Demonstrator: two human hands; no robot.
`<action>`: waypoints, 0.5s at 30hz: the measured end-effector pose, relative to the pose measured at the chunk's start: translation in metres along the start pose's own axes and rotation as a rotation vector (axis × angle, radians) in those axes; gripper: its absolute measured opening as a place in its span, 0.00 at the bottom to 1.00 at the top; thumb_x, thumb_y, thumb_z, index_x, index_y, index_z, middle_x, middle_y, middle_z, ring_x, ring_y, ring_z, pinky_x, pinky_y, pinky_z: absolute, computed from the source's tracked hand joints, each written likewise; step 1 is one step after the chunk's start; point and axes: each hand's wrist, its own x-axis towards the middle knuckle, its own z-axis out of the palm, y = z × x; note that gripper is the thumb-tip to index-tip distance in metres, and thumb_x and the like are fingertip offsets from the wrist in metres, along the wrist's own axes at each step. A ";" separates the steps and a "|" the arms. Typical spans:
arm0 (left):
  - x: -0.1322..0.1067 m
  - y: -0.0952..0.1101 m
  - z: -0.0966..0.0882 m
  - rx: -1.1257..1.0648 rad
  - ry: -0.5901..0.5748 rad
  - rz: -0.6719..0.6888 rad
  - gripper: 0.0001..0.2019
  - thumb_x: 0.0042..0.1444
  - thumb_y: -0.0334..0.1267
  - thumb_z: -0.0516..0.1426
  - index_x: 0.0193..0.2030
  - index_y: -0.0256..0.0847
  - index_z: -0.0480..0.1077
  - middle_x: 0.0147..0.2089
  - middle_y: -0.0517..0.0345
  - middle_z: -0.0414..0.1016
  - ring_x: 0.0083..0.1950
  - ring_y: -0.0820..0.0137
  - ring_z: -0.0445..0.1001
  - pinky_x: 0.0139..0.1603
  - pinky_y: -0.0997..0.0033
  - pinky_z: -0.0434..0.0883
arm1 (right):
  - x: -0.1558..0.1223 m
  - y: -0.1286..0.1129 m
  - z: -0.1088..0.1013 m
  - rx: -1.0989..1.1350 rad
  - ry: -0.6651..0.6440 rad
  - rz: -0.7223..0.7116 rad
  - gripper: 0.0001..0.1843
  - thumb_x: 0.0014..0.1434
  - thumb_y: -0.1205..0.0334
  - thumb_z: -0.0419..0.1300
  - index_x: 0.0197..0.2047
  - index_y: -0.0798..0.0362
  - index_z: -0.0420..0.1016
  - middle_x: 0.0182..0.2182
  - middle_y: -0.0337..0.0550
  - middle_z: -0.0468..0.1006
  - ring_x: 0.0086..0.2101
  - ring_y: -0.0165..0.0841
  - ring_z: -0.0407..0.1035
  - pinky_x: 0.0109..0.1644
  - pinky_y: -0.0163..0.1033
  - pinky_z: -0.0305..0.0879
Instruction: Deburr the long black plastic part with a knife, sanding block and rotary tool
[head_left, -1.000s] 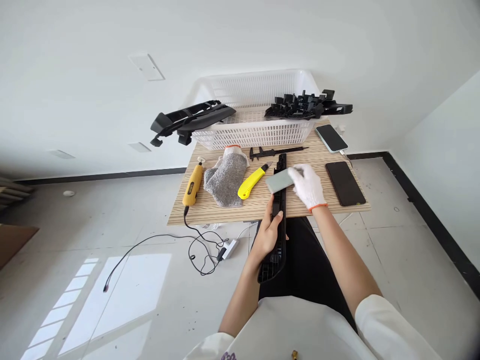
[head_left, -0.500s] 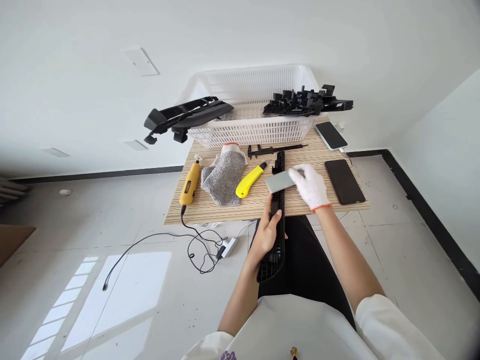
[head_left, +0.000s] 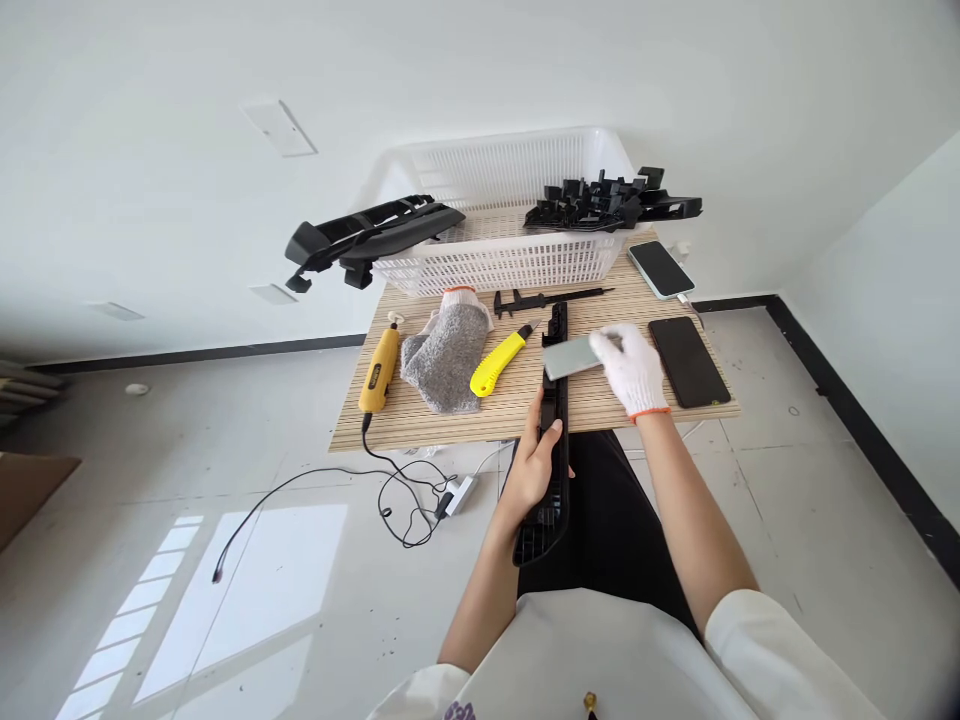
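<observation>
The long black plastic part [head_left: 556, 420] lies lengthwise across the near edge of the striped worktop [head_left: 420, 420], its far end up by the black caliper [head_left: 547, 299] and its near end hanging off the worktop above the person's lap. The bare left hand [head_left: 534, 468] is closed around it just off the worktop's near edge, thumb on top. The gloved right hand [head_left: 634, 370] grips a flat grey block [head_left: 571, 356] and holds it against the part's right side, about midway across the worktop.

Right of that hand a dark phone [head_left: 688, 361] lies near the worktop's right edge, leaving little free surface there; a second phone [head_left: 660, 269] sits at the far right corner. Left of the part lie a yellow utility knife [head_left: 499, 364], a grey glove [head_left: 448, 356] and a yellow rotary tool [head_left: 379, 369], with bare worktop in front of them. The white basket [head_left: 502, 262] fills the far edge, black parts overhanging both its sides.

The gloved fingers hide the block's right end, and the left hand covers a stretch of the part.
</observation>
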 end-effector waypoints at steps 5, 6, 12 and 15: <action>-0.001 0.000 0.000 -0.003 0.001 0.008 0.38 0.66 0.48 0.53 0.77 0.52 0.36 0.48 0.55 0.78 0.22 0.78 0.73 0.24 0.76 0.71 | -0.002 -0.002 0.002 -0.023 -0.023 -0.013 0.27 0.62 0.35 0.52 0.49 0.46 0.75 0.41 0.47 0.82 0.42 0.46 0.75 0.45 0.46 0.65; -0.001 0.000 0.000 -0.003 0.001 0.011 0.38 0.66 0.48 0.53 0.77 0.52 0.36 0.48 0.55 0.78 0.22 0.78 0.73 0.25 0.76 0.71 | -0.002 -0.003 0.003 -0.010 -0.012 0.004 0.27 0.62 0.35 0.51 0.50 0.46 0.75 0.41 0.47 0.82 0.42 0.46 0.75 0.45 0.46 0.65; -0.001 0.001 0.001 0.003 0.003 -0.011 0.38 0.66 0.47 0.52 0.77 0.48 0.37 0.41 0.56 0.79 0.21 0.77 0.72 0.24 0.77 0.70 | -0.004 -0.006 0.006 -0.029 -0.033 -0.016 0.28 0.62 0.35 0.52 0.52 0.48 0.75 0.41 0.49 0.82 0.43 0.46 0.75 0.47 0.46 0.65; -0.001 0.002 0.000 0.012 -0.002 -0.019 0.37 0.66 0.47 0.52 0.77 0.48 0.38 0.39 0.57 0.78 0.20 0.77 0.71 0.24 0.77 0.70 | -0.005 -0.005 0.005 0.014 0.063 0.078 0.32 0.62 0.34 0.51 0.57 0.48 0.72 0.40 0.49 0.81 0.43 0.47 0.75 0.47 0.48 0.66</action>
